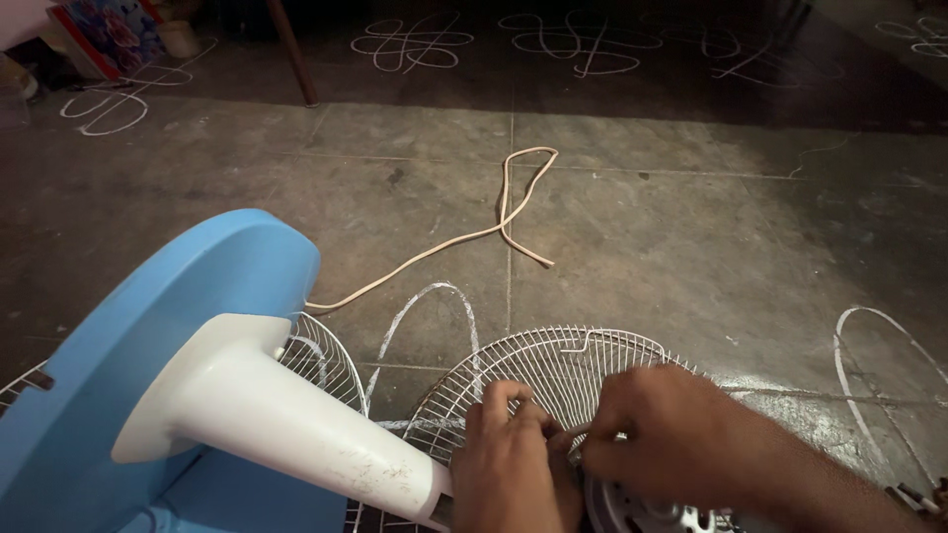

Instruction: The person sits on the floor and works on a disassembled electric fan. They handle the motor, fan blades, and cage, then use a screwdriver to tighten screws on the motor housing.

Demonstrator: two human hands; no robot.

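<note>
A pedestal fan lies on its side on the stone floor. Its round blue base [148,336] and white stand column [286,419] fill the lower left. A white wire fan guard [553,370] rests on the floor at the bottom middle. My left hand [509,464] presses on the guard's wires near its centre. My right hand [662,429] pinches the wires right beside it, fingertips meeting those of the left. A grey metal hub [632,513] shows just below the hands. What lies under the palms is hidden.
A second wire guard [321,360] sits behind the column. The fan's cream power cord [494,222] loops across the floor tiles. White chalk patterns [410,44] mark the floor at the back. A wooden leg [293,54] and a flowered box [109,35] stand at the far left.
</note>
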